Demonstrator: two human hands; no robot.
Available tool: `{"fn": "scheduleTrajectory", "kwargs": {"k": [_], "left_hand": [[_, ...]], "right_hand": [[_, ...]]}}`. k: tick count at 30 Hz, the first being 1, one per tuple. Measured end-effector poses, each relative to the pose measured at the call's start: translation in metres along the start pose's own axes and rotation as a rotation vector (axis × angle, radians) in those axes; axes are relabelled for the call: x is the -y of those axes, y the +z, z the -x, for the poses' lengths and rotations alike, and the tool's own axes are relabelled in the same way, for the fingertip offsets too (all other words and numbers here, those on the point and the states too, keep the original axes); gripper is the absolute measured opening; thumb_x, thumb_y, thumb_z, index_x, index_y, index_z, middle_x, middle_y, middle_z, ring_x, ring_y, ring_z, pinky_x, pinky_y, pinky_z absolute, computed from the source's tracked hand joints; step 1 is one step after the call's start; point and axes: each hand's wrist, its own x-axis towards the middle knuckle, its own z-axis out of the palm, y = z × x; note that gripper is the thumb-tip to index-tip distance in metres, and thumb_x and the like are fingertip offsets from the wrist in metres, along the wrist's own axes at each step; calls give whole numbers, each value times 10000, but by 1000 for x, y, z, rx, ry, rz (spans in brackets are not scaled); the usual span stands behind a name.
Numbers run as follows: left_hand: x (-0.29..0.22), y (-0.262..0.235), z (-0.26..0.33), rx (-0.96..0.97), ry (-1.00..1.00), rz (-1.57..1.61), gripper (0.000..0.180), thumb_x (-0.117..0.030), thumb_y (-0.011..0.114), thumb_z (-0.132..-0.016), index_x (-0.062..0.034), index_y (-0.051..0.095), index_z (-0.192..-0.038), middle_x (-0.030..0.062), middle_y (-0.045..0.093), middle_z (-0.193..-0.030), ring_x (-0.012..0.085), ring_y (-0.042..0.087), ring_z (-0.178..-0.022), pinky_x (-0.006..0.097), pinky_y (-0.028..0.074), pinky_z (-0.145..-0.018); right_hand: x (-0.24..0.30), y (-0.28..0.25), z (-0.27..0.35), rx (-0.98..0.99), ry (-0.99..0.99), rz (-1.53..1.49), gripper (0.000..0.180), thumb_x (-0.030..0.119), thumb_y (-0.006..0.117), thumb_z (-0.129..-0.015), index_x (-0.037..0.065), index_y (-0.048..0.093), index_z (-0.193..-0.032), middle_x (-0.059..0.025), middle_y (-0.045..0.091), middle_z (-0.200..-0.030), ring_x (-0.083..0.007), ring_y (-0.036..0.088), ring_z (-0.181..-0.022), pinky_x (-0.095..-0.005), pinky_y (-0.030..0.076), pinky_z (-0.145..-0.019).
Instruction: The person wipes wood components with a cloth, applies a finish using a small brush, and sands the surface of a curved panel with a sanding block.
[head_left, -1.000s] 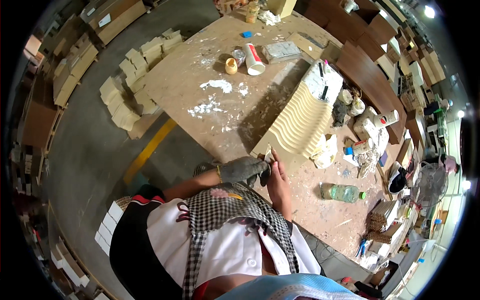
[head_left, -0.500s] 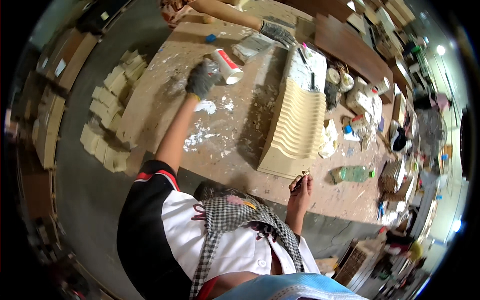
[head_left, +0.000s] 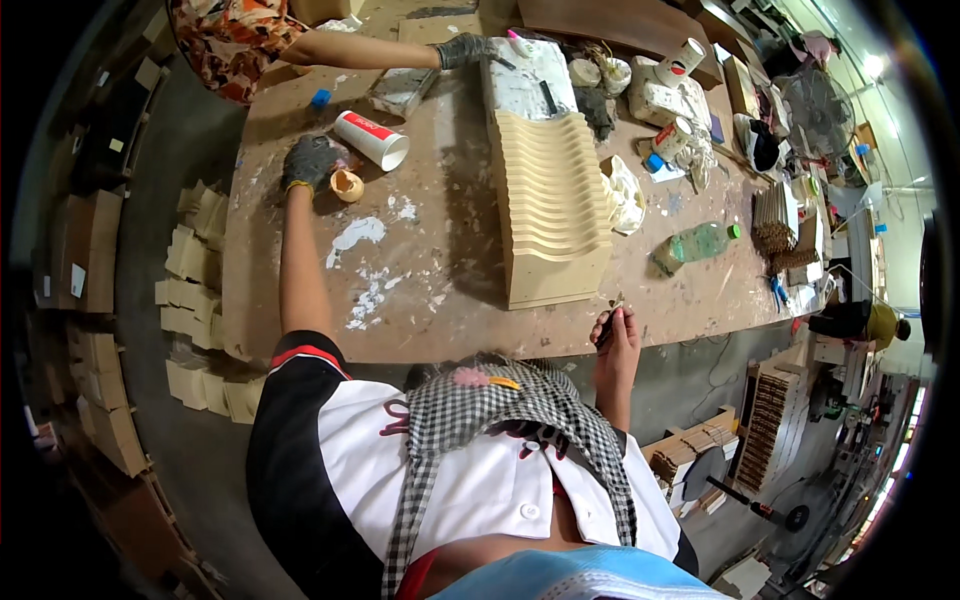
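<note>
My left hand point(head_left: 310, 162), in a dark glove, reaches far across the workbench point(head_left: 450, 290) and closes on a small tan roll of tape point(head_left: 347, 185). A white can with a red band point(head_left: 371, 139) lies on its side just beyond it. My right hand point(head_left: 612, 328) rests at the near edge of the bench, fingers closed on a small dark tool. A pale wooden block with a wavy ribbed top point(head_left: 548, 195) stands between my hands.
Another person's gloved hand point(head_left: 466, 50) reaches in at the far side. A green plastic bottle point(head_left: 695, 244) lies to the right among cups and clutter. White filler smears point(head_left: 372, 270) mark the bench. Stacked wood pieces point(head_left: 195, 290) sit on the floor at left.
My left hand has come down from the white can onto the tape roll. My right hand stayed at the near edge. The view has shifted slightly.
</note>
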Motion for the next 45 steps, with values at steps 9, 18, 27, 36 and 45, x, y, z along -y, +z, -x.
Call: {"fn": "scheduleTrajectory", "kwargs": {"k": [9,18,27,36,45], "left_hand": [[44,86,56,140,-426,-144,382,-324,591,-837,-19,720,-1026,203,699,-1089,355,687,-989,441,552,-860],[12,12,-8,165,-251,339,605,-439,724,-763,-47,661,-1219,215,636,-1251,339,602,-1179,453,483,-990],[-16,25,-59,331,-232,164,528,-413,720,-753,-49,688,-1135,217,666,-1165,358,640,-1091,470,511,-922],[-32,-65,3,-175,-361,425,421,-286,740,-767,-5,655,-1069,200,694,-1049,346,670,-992,435,525,-841],[-245,-52,164,-219,-52,1183,383,-86,753,-847,-25,587,-1186,47,627,-1060,127,596,-958,294,509,-888]], "right_hand": [[-5,6,-11,36,-23,113,160,247,535,-1035,95,584,-1035,-27,642,-831,-95,574,-655,-222,428,-593],[8,36,2,93,-44,173,176,243,529,-1039,88,578,-1103,-23,623,-857,-94,562,-693,-231,424,-636],[5,6,1,-76,-112,67,150,208,532,-1037,67,566,-1074,-46,628,-867,-114,580,-702,-242,441,-638],[10,-12,-11,-60,-62,78,234,202,520,-1034,64,533,-1222,-26,598,-856,-65,497,-589,-188,341,-492],[10,37,-31,431,145,293,183,264,612,-998,81,592,-1001,74,432,-682,-20,339,-543,-204,256,-482]]}}
